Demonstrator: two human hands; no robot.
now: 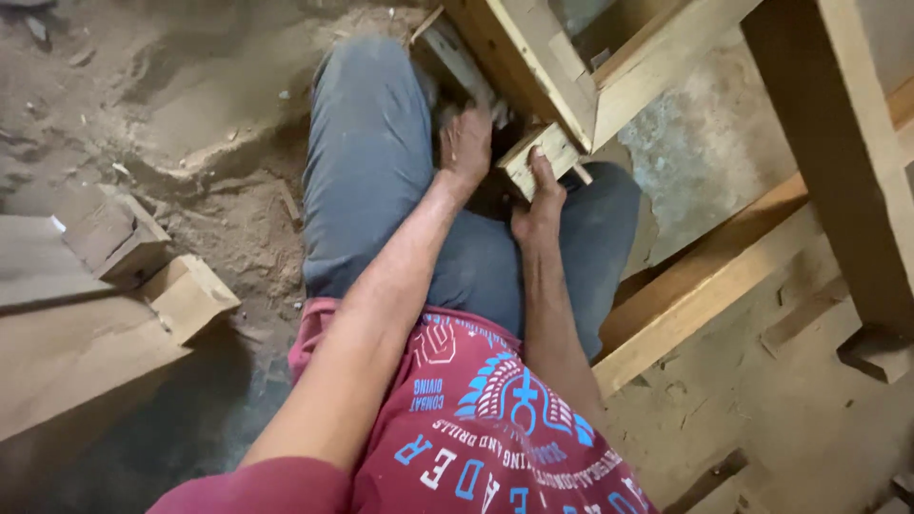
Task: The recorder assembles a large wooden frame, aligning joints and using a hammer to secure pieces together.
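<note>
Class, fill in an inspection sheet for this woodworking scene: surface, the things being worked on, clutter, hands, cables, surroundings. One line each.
Surface: dusty earthen floor, strewn with sawdust and chips.
Job's things: small wooden block at the corner of a pale wooden frame.
Clutter: loose wood offcuts and a plank on the person's left.
Hands: left hand rests beside the block under the frame; right hand presses its thumb on the block; grip unclear.
Cables: nothing seen.
Surroundings: wooden beams and a post at right; person's knees in blue trousers.
</note>
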